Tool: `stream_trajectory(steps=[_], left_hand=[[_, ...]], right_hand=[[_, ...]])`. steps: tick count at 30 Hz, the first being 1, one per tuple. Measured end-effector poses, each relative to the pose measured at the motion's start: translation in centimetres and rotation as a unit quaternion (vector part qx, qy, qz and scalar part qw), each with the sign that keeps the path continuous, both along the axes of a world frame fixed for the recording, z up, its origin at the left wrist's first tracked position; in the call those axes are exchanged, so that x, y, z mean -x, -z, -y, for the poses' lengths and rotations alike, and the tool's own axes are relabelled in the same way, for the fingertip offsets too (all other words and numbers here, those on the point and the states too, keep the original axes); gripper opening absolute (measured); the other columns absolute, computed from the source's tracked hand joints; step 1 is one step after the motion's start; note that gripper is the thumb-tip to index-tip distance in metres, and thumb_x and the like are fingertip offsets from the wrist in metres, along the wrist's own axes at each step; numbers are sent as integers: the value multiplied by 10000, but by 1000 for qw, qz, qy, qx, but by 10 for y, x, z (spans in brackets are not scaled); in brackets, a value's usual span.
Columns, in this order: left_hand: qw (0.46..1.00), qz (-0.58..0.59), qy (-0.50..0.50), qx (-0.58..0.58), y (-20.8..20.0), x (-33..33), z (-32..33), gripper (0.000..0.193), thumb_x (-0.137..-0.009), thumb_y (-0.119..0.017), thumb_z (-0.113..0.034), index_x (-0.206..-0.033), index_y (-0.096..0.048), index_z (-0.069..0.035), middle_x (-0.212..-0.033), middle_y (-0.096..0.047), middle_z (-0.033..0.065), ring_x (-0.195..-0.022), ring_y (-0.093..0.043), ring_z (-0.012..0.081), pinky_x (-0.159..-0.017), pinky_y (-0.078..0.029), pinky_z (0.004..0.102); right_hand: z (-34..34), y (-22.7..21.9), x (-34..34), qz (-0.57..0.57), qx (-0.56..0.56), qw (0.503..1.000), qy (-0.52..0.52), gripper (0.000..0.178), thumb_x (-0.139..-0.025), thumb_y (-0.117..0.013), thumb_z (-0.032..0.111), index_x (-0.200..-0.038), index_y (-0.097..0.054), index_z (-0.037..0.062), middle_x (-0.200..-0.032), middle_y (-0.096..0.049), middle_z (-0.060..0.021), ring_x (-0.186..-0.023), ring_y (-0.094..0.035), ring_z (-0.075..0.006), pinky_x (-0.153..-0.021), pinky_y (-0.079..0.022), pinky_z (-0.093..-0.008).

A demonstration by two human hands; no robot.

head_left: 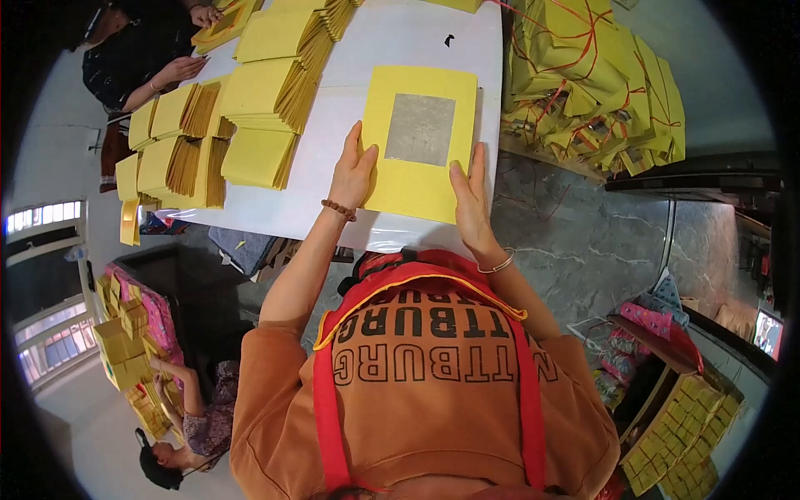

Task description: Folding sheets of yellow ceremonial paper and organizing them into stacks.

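The left hand (354, 171) and right hand (472, 200) hold the yellow paper (421, 137) by its sides, maybe touching the worktop (337, 108), near the worktop's close right corner. Looks like straightening; moving it calls for a soft, even grip.

Worn on the head, as the left one of a side-by-side pair. Looking steeply down and forward over the brown shirt (433, 417) at the near side, onto the white table (342, 100) at the far side. Close above the left hand (354, 173) and the right hand (472, 207), with both just beyond the middle. Fisheye-wide, bending straight edges toward a dark round rim, and reaching the window (46, 275) at far left and the yellow bundles (600, 83) at right
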State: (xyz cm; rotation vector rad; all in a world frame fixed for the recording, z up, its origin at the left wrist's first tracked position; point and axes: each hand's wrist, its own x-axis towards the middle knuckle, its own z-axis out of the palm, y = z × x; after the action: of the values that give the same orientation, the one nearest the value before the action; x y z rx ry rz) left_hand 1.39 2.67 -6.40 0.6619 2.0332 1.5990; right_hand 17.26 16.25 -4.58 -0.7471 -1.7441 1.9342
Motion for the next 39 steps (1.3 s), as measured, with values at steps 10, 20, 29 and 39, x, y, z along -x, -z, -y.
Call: stream_trajectory(steps=[10,20,29,39], left_hand=[[913,-389,98,78,-70,-10,-17,371,-793,-606,-73,-1160,-551,-55,-1154,-507,166,-1039,-489,314,-883,-404,362],[905,-348,232,76,-68,-10,-43,147,-824,-556,-58,-957,-610,-28,-854,-549,121,-747,-560,301,-669,-471,380],[976,-15,216,36,-63,9,-54,224,-856,-601,-211,-952,-600,-8,-761,-562,42,-657,-527,139,-586,-431,262],[968,213,118,-53,-65,-3,-57,170,-851,-636,-197,-825,-586,-37,-649,-519,-36,-566,-458,36,-511,-378,178]], right_hand=[[2,11,-2,14,-67,997,18,616,-939,-410,239,-1384,-135,-86,-1456,-147,-226,-1364,-132,-294,-1100,-115,-334],[6,-14,-7,88,-151,984,14,666,-915,-451,282,-1376,-156,-98,-1456,-144,-234,-1369,-121,-301,-1106,-107,-359],[17,-45,5,86,-470,877,-48,707,-840,-572,207,-1346,-200,-120,-1407,-194,-287,-1324,-183,-409,-1082,-185,-410],[27,-48,13,35,-368,926,-76,732,-823,-600,166,-1346,-182,-130,-1398,-189,-300,-1302,-232,-412,-1057,-247,-413]])
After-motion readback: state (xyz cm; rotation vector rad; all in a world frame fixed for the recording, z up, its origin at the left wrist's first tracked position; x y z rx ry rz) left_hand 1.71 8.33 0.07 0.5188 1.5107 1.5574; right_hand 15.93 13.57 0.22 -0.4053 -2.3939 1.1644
